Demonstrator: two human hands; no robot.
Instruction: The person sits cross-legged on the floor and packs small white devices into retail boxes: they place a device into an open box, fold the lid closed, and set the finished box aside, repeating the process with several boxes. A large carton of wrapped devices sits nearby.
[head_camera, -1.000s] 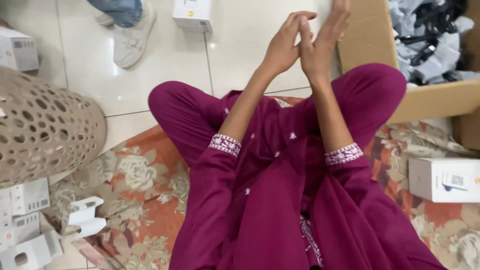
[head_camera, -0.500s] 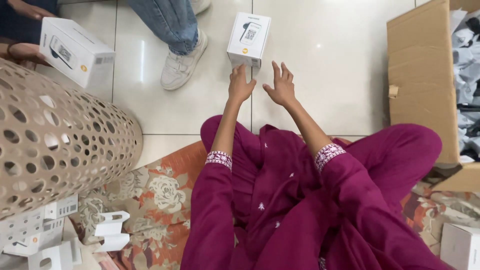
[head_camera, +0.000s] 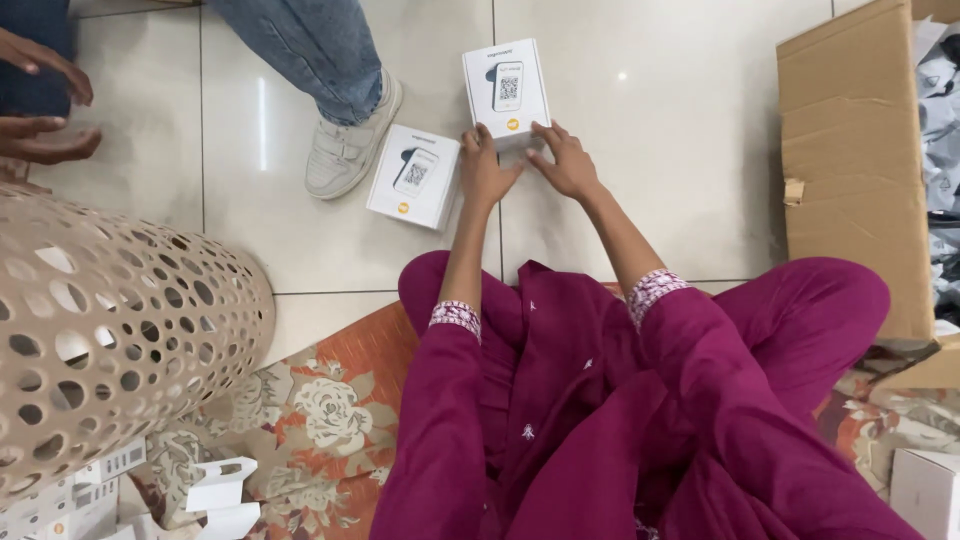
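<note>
Fingers (head_camera: 541, 131) touch upright box (head_camera: 506, 90), lengthwise away.

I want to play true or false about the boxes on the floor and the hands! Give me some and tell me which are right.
1. Both hands, the left hand and the right hand, touch the upper white box. True.
2. The second white box lies on the flowered rug. False: it lies on the tiled floor.
3. A white sneaker stands beside the second white box. True.
4. The cardboard carton is left of the hands. False: it is at the right.
</note>
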